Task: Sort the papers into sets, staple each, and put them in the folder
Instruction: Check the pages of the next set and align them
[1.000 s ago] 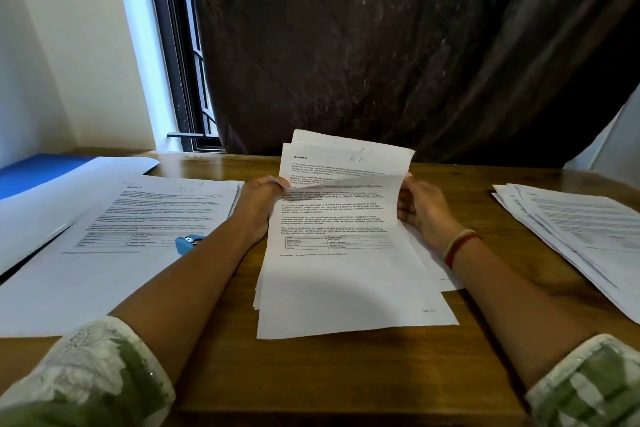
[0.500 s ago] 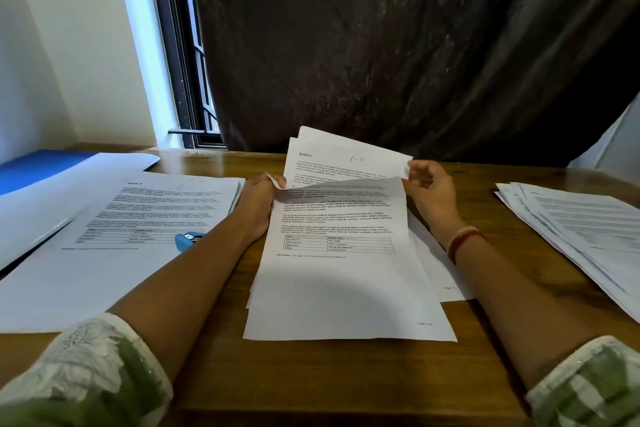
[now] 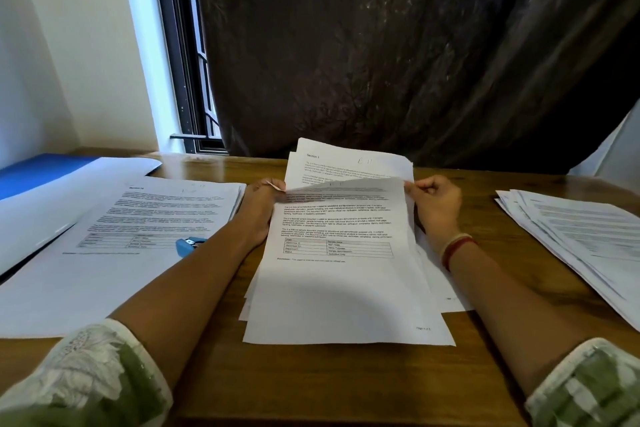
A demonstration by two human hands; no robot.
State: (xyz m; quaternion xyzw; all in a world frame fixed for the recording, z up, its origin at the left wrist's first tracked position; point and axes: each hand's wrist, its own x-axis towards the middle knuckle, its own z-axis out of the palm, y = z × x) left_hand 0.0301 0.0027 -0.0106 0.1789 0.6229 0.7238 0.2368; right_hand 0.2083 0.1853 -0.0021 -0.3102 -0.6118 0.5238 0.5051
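A stack of printed papers (image 3: 343, 288) lies in the middle of the wooden table (image 3: 311, 381). My left hand (image 3: 258, 210) pinches the top left corner of the upper sheets. My right hand (image 3: 434, 205) pinches the top right corner. The top edge of those sheets is lifted and curled toward me, baring a page headed "Section" (image 3: 349, 163) beneath. A blue stapler (image 3: 188, 246) rests on a paper set (image 3: 104, 253) to the left, partly hidden by my left forearm. A blue folder (image 3: 31, 173) lies at the far left under a white sheet.
Another fanned pile of papers (image 3: 575, 243) lies at the right edge of the table. A dark curtain (image 3: 398, 45) hangs behind the table, with a window frame (image 3: 183, 63) at the left.
Both hands have raised the upper sheets' top edge and pulled it toward me, so more of the page beneath shows. My right hand has shifted up to the top right corner.
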